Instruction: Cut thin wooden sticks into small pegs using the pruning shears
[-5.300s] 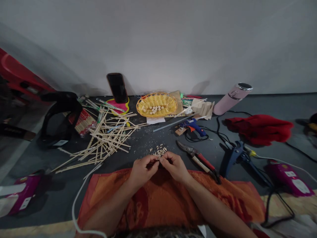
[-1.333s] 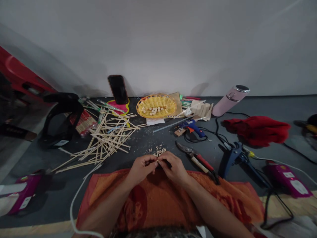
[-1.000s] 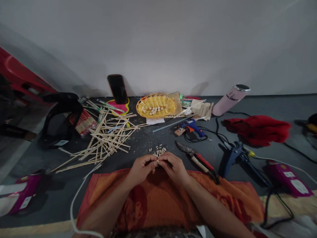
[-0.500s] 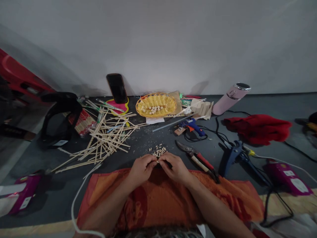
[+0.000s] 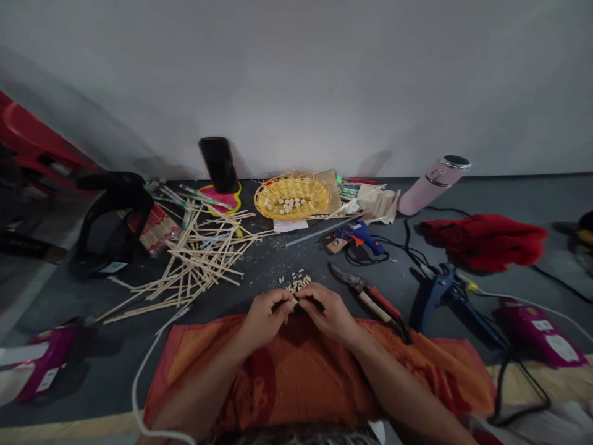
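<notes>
My left hand [image 5: 265, 316] and my right hand [image 5: 332, 314] meet over the far edge of an orange towel [image 5: 310, 377]. Thumb and fingers are pinched together on both. Between the fingertips shows a small pale wooden stick piece [image 5: 294, 301], mostly covered by the fingers. Right behind my fingertips lies a pile of short cut wooden stick pieces [image 5: 300, 282] on the dark tabletop. A yellow wicker basket [image 5: 312, 190] farther back holds several small pale wooden bits [image 5: 291, 203].
Long thin wooden sticks [image 5: 199, 259] lie in a loose heap at left, near a propped phone [image 5: 219, 165]. To the right are pruning shears [image 5: 365, 292], a blue glue gun [image 5: 364, 238], a blue-handled cutter [image 5: 435, 293], a red cloth [image 5: 486, 241] and a pink flask [image 5: 428, 188].
My fingers have shifted very slightly around the small wooden stick piece, and the fingertips are a little farther apart. Everything else stays where it was.
</notes>
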Motion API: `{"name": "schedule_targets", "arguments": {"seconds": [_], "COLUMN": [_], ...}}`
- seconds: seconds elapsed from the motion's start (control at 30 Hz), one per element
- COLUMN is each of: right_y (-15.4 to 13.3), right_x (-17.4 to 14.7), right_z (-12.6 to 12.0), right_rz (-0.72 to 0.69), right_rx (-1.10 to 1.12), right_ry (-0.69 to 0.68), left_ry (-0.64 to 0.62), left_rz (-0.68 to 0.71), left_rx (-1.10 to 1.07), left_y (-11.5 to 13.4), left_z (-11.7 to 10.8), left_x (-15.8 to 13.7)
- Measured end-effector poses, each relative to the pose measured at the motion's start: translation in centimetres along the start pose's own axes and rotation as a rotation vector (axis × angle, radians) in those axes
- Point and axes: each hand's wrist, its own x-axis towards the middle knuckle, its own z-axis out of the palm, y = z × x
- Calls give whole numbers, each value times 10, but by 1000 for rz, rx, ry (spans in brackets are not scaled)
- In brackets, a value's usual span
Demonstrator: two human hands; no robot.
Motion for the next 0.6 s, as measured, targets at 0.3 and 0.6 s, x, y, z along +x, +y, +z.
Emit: {"name": "schedule_targets", "arguments": {"seconds": [0.3, 0.6], "right_y": [3, -1], "right_x": [-1, -1], "right_z": [4, 1], "right_rz": [-38, 38], "right_rx": [-8, -40], "right_ry": [41, -71], "left_ry": [-25, -42], "left_rz": [-15, 118], "left_rx": [5, 285], "left_y": [-3, 4], "left_z": [0, -5], "left_x": [0, 0]}}
